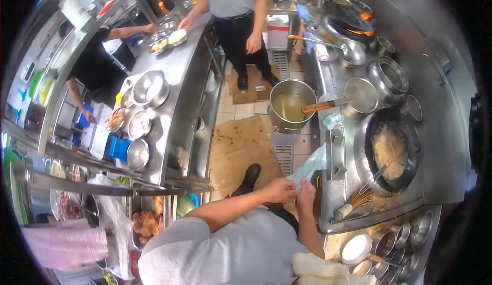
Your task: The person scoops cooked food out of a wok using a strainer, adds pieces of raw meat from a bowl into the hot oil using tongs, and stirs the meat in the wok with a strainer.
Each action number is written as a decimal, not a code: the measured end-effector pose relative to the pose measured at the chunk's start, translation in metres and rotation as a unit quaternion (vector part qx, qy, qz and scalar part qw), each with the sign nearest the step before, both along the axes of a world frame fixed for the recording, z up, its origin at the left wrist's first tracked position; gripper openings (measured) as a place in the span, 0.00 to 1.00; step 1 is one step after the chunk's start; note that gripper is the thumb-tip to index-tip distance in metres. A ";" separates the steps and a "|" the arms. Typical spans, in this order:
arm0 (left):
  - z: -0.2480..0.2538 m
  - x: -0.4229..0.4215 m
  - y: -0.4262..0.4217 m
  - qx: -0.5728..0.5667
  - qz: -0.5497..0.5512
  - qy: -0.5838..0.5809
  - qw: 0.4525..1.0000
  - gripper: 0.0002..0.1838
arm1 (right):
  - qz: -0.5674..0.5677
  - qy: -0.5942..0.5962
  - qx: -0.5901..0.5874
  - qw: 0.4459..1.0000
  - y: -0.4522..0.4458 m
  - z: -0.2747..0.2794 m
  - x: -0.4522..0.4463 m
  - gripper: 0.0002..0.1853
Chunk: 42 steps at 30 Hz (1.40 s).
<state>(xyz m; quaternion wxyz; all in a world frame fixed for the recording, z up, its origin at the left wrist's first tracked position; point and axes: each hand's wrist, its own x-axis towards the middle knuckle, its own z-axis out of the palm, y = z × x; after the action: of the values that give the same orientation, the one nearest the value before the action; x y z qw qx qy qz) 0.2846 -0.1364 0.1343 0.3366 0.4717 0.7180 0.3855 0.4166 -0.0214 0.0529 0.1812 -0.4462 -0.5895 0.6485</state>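
Observation:
Both hands are close together at the centre of the head view, in front of the body. My left hand (281, 190) is closed on one end of a pale blue cloth (312, 164). Beside it, my right hand (306, 193) is closed too, its fingers pinching the same cloth. The cloth stretches up and right from the fingers toward the metal edge of the stove. Right of the hands, a wok (389, 152) holds yellowish liquid with a wire strainer in it. A bamboo brush (353, 204) lies on the stove's front corner.
A large pot (292, 106) of yellowish liquid stands on the floor ahead. Cardboard (238, 149) covers the floor. A person (233, 8) stands beyond, reaching to bowls on the left counter (179, 75). Another person (95, 59) is behind it. Seasoning bowls (357, 248) sit at lower right.

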 end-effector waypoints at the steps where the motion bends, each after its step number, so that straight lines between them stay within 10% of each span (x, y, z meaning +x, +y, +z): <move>1: 0.002 -0.006 -0.011 -0.009 0.003 -0.068 0.998 0.19 | 0.013 -0.032 0.023 0.999 0.005 0.013 -0.003 0.23; 7: -0.035 -0.041 -0.092 -0.055 0.184 -0.141 0.971 0.22 | 0.244 -0.176 0.254 0.919 0.040 0.095 -0.003 0.21; 12: -0.104 -0.103 -0.174 -0.218 0.250 -0.010 0.943 0.25 | -0.077 0.095 0.524 0.843 0.004 0.339 -0.049 0.09; 16: -0.266 -0.168 -0.271 -0.337 -0.061 0.222 0.913 0.19 | -0.109 0.448 0.553 0.695 -0.037 0.442 -0.043 0.06; 18: -0.227 -0.181 -0.267 -0.385 -0.279 0.257 0.841 0.17 | -0.082 0.486 0.575 0.653 -0.044 0.478 -0.050 0.06; 20: -0.236 -0.190 -0.279 -0.291 -0.255 0.341 0.857 0.16 | 0.181 0.258 0.689 0.653 -0.049 0.526 -0.072 0.13; 23: -0.221 -0.213 -0.259 -0.207 -0.291 0.342 0.869 0.16 | 0.173 0.032 0.732 0.658 -0.089 0.579 -0.090 0.13; 25: -0.230 -0.214 -0.254 -0.163 -0.307 0.335 0.876 0.17 | 0.172 -0.084 0.738 0.647 -0.093 0.579 -0.096 0.14; 28: -0.265 -0.213 -0.239 -0.230 -0.032 0.197 0.952 0.15 | 0.127 0.191 0.728 0.646 -0.073 0.531 -0.080 0.17; 31: -0.261 -0.220 -0.227 -0.256 0.039 0.030 0.965 0.14 | 0.126 0.202 0.712 0.660 -0.058 0.487 -0.052 0.05; 35: -0.237 -0.214 -0.215 -0.296 0.091 -0.083 0.947 0.11 | -0.003 -0.019 0.524 0.852 -0.018 0.365 -0.095 0.08; 39: -0.277 -0.234 -0.229 -0.048 -0.109 0.020 0.993 0.09 | 0.151 -0.308 0.408 0.846 -0.021 0.150 -0.017 0.11; 41: -0.283 -0.234 -0.229 -0.296 0.117 -0.477 0.819 0.09 | 0.121 -0.396 0.317 0.853 -0.053 0.134 0.017 0.14; 42: -0.281 -0.236 -0.226 -0.306 0.107 -0.471 0.820 0.09 | 0.110 -0.399 0.309 0.857 -0.054 0.126 0.030 0.14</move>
<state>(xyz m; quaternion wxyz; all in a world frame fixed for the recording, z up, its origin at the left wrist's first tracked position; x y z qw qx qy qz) 0.0483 -0.3626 -0.1470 0.7174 0.0255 0.5992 0.3545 0.4470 -0.0750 0.1786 -0.0134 -0.5199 -0.8264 0.2159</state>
